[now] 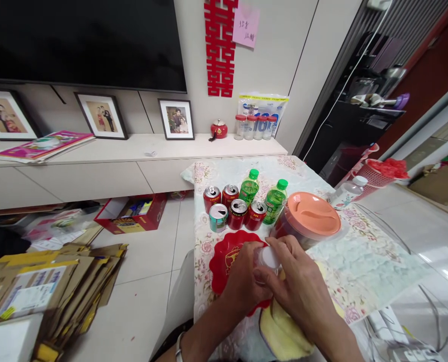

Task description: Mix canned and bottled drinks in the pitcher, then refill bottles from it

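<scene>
A small clear jar with a whitish top (269, 257) is held between my two hands, over a red scalloped plate (218, 251). My left hand (242, 276) wraps round its left side, with a bracelet at the wrist. Closed on the top and right side are the fingers of my right hand (299, 276). Below the right hand lies a yellow cloth (284, 329), partly covered by it. My hands hide much of the jar and the plate's right side.
Several drink cans (238, 213) and two green bottles (274, 201) stand behind the plate. An orange-lidded tub (314, 213) and a clear bottle (348, 193) are to the right. Flattened cardboard boxes (58, 286) lie at left. Several red-lidded jars (259, 128) stand on the cabinet.
</scene>
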Demonstrator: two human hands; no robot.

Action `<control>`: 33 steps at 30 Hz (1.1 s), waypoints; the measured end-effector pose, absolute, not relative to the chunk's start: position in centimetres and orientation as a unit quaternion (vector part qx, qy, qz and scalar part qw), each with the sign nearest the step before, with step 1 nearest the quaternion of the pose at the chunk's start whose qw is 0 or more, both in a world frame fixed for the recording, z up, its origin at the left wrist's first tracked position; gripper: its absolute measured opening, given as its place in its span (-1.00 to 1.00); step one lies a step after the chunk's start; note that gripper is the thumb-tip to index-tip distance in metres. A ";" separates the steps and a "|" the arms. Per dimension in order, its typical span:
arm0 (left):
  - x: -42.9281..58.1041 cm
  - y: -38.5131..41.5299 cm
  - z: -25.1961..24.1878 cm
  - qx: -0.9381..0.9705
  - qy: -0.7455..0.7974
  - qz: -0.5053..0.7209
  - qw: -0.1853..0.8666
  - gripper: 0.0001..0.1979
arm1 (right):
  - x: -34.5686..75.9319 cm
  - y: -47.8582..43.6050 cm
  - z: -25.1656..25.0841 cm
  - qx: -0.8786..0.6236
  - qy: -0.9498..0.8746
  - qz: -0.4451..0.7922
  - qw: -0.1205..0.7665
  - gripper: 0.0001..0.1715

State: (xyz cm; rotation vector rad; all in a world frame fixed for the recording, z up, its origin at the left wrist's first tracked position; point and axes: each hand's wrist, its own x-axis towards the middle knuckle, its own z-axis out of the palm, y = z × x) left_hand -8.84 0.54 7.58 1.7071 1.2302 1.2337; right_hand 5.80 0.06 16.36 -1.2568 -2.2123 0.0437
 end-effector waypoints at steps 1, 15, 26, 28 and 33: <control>-8.8 0.5 7.5 0.659 0.469 0.479 0.340 -0.37 | 5.7 0.0 16.2 -0.473 -0.828 0.007 0.301 -0.61; -9.3 0.4 7.9 0.641 0.474 0.468 0.383 -0.37 | 5.9 -0.1 18.0 -0.378 -0.853 0.083 0.349 -0.48; -10.1 0.3 8.8 0.620 0.511 0.455 0.384 -0.30 | 12.5 -2.3 16.9 -0.493 -0.484 0.324 0.646 -0.65; -10.8 0.4 8.8 0.593 0.514 0.464 0.411 -0.33 | 15.0 -1.9 15.3 -0.507 -0.397 0.361 0.675 -0.57; -12.2 0.8 8.4 0.569 0.516 0.469 0.436 -0.35 | 20.0 0.3 10.0 -0.582 -0.333 0.355 0.651 -0.48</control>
